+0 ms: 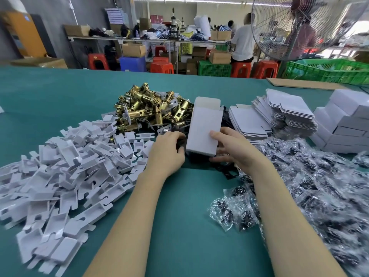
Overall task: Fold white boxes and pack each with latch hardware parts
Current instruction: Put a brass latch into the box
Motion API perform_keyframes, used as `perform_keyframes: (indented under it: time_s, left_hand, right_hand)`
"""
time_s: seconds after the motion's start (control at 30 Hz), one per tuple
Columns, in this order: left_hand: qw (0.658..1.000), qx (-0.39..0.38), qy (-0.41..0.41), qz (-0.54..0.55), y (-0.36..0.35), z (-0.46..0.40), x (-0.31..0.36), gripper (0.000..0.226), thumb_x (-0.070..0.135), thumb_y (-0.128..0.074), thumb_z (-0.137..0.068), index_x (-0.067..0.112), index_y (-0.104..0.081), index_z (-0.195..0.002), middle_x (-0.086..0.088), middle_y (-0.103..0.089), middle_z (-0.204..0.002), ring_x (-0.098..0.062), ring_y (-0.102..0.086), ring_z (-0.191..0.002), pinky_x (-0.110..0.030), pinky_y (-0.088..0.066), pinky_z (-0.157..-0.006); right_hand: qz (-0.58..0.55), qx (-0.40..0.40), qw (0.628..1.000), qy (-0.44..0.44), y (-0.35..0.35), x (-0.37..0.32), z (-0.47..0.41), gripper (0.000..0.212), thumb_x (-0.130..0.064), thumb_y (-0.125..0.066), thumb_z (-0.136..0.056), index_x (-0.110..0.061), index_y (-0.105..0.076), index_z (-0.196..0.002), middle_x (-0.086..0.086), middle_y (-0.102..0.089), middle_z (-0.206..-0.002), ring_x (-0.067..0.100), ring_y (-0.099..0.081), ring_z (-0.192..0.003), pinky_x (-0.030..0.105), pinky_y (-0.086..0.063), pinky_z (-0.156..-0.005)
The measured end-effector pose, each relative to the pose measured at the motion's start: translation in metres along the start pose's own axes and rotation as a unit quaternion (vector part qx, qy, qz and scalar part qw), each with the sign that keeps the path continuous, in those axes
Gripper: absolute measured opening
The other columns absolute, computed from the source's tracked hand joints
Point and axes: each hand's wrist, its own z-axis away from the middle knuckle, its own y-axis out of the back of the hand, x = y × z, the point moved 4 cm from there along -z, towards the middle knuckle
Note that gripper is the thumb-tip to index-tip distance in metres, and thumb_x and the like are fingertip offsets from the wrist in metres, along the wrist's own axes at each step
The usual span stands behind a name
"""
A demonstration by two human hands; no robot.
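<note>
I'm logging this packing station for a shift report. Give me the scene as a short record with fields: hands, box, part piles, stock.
right hand: right hand grips the near end of the white box
left hand: left hand beside the box, fingers curled over black parts; what it holds cannot be told
box state: erected, far flap open
left pile: white cardboard inserts
centre pile: brass latches
right pile: bagged black parts
stock: flat box blanks; finished boxes stacked far right
surface: green table
</note>
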Motion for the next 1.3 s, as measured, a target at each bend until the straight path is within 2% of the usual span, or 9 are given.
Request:
perform_keyframes:
  time_s: [0.17,0.3,0.47,0.57,0.67,0.83,1.03,1.2,1.3]
  left_hand:
    - [0.993,0.106,0.028,0.038,0.015,-0.005,-0.003,0.029,0.016,-0.059,-0.098,0.015,-0.061,-0.127,-0.004,-0.058,-0.129,-0.023,-0.052,-0.122,-0.040,-0.050,-0.096]
    - [0.984,0.164,0.072,0.025,0.026,-0.016,-0.007,0.030,0.021,-0.060,-0.099,0.013,-0.055,-0.127,-0.006,-0.053,-0.129,-0.024,-0.048,-0.122,-0.033,-0.040,-0.082]
    - [0.970,0.226,0.089,-0.015,0.050,-0.046,-0.008,0.046,0.022,-0.058,-0.100,0.013,-0.044,-0.143,-0.010,-0.051,-0.138,-0.028,-0.045,-0.128,-0.038,-0.044,-0.093]
    - [0.974,0.196,0.113,-0.003,0.055,-0.064,-0.013,0.059,0.023,-0.055,-0.103,0.024,-0.029,-0.157,-0.010,-0.050,-0.135,-0.029,-0.053,-0.119,-0.044,-0.048,-0.086]
    - [0.981,0.148,0.121,-0.033,0.054,-0.076,-0.017,0.058,0.031,-0.054,-0.104,0.027,-0.029,-0.157,-0.010,-0.045,-0.138,-0.030,-0.059,-0.107,-0.039,-0.041,-0.076]
    - [0.980,0.146,0.127,-0.036,0.062,-0.094,-0.020,0.036,0.033,-0.055,-0.103,0.016,-0.048,-0.133,-0.011,-0.055,-0.121,-0.028,-0.058,-0.100,-0.037,-0.039,-0.072]
    - [0.973,0.202,0.111,0.019,0.063,-0.095,-0.026,0.011,0.025,-0.054,-0.104,0.017,-0.049,-0.108,-0.001,-0.058,-0.085,-0.024,-0.061,-0.081,-0.028,-0.036,-0.055]
    - [0.970,0.211,0.116,0.035,0.067,-0.098,-0.029,0.006,0.022,-0.053,-0.104,0.017,-0.050,-0.103,-0.001,-0.055,-0.086,-0.022,-0.056,-0.080,-0.023,-0.031,-0.054]
    - [0.974,0.182,0.137,0.016,0.070,-0.103,-0.027,0.005,0.022,-0.049,-0.105,0.017,-0.047,-0.104,-0.006,-0.057,-0.094,-0.024,-0.055,-0.083,-0.029,-0.032,-0.056]
  right_hand:
    - [0.014,-0.021,1.000,-0.002,-0.003,0.001,0.002,0.030,-0.032,-0.059,-0.103,-0.019,-0.056,-0.130,0.003,-0.071,-0.116,0.015,-0.077,-0.081,0.031,-0.061,-0.066]
    - [0.024,-0.036,0.999,-0.007,-0.005,0.000,0.005,0.031,-0.031,-0.060,-0.103,-0.018,-0.056,-0.131,0.004,-0.072,-0.115,0.017,-0.077,-0.083,0.035,-0.063,-0.071]
    - [0.043,-0.066,0.997,-0.008,-0.008,-0.002,0.009,0.027,-0.029,-0.061,-0.102,-0.018,-0.058,-0.127,0.004,-0.073,-0.115,0.021,-0.077,-0.087,0.041,-0.064,-0.078]
    - [0.061,-0.104,0.993,-0.015,-0.015,0.000,0.012,0.023,-0.029,-0.062,-0.102,-0.020,-0.060,-0.123,0.005,-0.074,-0.112,0.024,-0.077,-0.090,0.038,-0.064,-0.076]
    - [0.065,-0.113,0.991,-0.018,-0.018,0.001,0.012,0.022,-0.029,-0.062,-0.102,-0.021,-0.061,-0.122,0.005,-0.075,-0.112,0.025,-0.077,-0.091,0.039,-0.065,-0.077]
    - [0.061,-0.113,0.992,-0.017,-0.017,0.003,0.011,0.022,-0.030,-0.063,-0.101,-0.021,-0.061,-0.122,0.006,-0.075,-0.112,0.027,-0.077,-0.093,0.040,-0.065,-0.078]
    - [0.061,-0.118,0.991,-0.015,-0.017,0.004,0.010,0.022,-0.031,-0.063,-0.101,-0.022,-0.062,-0.120,0.005,-0.076,-0.111,0.026,-0.077,-0.091,0.040,-0.065,-0.078]
    - [0.065,-0.117,0.991,-0.015,-0.018,0.004,0.011,0.023,-0.032,-0.062,-0.101,-0.021,-0.061,-0.122,0.007,-0.075,-0.113,0.027,-0.077,-0.094,0.043,-0.064,-0.083]
    - [0.068,-0.116,0.991,-0.016,-0.019,0.004,0.011,0.023,-0.032,-0.062,-0.101,-0.022,-0.061,-0.122,0.007,-0.075,-0.114,0.026,-0.077,-0.095,0.043,-0.064,-0.084]
